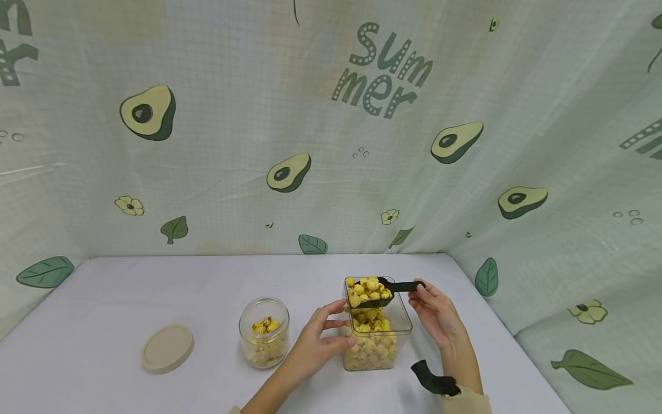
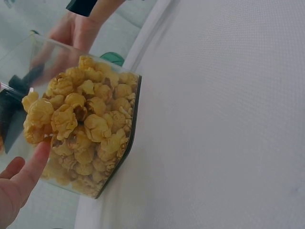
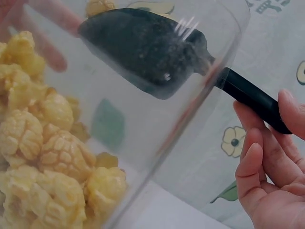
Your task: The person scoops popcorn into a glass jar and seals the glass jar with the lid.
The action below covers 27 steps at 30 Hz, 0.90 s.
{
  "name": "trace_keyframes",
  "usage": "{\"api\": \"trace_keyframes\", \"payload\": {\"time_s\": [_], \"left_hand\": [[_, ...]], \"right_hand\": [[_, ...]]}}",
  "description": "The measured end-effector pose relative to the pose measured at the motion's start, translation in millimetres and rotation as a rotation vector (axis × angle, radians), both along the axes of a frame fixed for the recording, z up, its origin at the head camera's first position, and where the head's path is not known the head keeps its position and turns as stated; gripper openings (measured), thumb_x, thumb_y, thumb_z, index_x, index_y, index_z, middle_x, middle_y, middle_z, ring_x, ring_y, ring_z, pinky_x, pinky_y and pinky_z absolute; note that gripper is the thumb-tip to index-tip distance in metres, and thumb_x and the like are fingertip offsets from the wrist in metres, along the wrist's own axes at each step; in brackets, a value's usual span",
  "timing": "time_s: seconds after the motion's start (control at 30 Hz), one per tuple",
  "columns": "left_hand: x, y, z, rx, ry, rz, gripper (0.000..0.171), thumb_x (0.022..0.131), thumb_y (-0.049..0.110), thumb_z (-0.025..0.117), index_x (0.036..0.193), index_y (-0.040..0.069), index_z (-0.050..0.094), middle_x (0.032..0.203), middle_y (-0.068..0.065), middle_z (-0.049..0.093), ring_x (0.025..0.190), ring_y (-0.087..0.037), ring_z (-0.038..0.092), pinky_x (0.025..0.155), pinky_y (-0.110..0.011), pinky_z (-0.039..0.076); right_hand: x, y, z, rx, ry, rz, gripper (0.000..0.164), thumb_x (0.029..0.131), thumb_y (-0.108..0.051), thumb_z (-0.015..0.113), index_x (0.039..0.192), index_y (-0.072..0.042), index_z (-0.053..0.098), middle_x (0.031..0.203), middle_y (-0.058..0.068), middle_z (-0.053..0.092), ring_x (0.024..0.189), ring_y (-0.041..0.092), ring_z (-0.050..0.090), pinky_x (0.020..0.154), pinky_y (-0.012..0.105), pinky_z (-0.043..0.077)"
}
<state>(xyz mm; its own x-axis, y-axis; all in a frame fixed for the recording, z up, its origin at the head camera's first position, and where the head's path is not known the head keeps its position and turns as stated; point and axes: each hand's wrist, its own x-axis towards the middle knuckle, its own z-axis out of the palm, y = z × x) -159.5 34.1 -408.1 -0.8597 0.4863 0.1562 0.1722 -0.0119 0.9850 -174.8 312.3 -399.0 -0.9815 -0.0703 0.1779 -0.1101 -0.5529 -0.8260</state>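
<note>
A clear square container (image 1: pixel 405 332) with yellow popcorn inside stands before me. My right hand (image 1: pixel 438 315) pinches the handle end of a black scoop (image 1: pixel 405 286). The scoop's bowl, heaped with popcorn (image 1: pixel 364 290), is at the container's mouth. In the right wrist view, the scoop's dark underside (image 3: pixel 143 52) shows through the clear wall. My left hand (image 1: pixel 322 339) touches the container's left side with spread, mostly straight fingers. One fingertip (image 2: pixel 42 150) rests on the wall in the left wrist view. Some left fingers are partly hidden in the head view.
Left of my left hand stands a round clear jar (image 1: pixel 264 351), open and partly filled with popcorn. A round beige lid (image 1: pixel 167 348) lies farther left on the white table (image 1: pixel 207 287). A printed curtain (image 1: pixel 217 144) hangs behind the table and on its right.
</note>
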Motion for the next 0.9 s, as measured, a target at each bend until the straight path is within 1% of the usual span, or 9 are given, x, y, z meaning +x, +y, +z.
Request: {"api": "trace_keyframes", "payload": {"time_s": [0.37,0.67,0.9], "left_hand": [[0.0,0.1,1.8,-0.004,-0.006,0.001,0.064,0.083,0.023,0.07,0.139,0.02,0.04,0.143,-0.01,0.035,0.12,-0.029,0.045,0.09,-0.03,0.051],[-0.4,-0.1,1.1,-0.001,0.004,0.003,0.064,0.083,0.023,0.07,0.139,0.021,0.04,0.142,-0.01,0.036,0.12,-0.029,0.045,0.09,-0.03,0.051],[-0.5,-0.6,1.3,0.001,0.0,0.004,0.064,0.083,0.022,0.07,0.139,0.022,0.04,0.142,-0.009,0.036,0.12,-0.029,0.045,0.09,-0.031,0.051]], "right_hand": [[0.6,5.9,-1.4,-0.07,0.024,0.05,0.03,0.1,-0.002,0.031,0.102,-0.005,0.061,0.09,0.004,0.063,0.085,0.013,0.058,0.078,0.019,0.05],[0.6,9.0,-0.7,-0.099,0.058,0.089,0.032,0.1,-0.002,0.03,0.103,-0.005,0.062,0.093,0.005,0.062,0.088,0.014,0.058,0.079,0.02,0.05],[2.6,8.7,4.4,-0.092,0.024,0.054,0.03,0.1,-0.003,0.032,0.101,-0.007,0.062,0.091,0.004,0.063,0.087,0.013,0.058,0.079,0.02,0.05]]}}
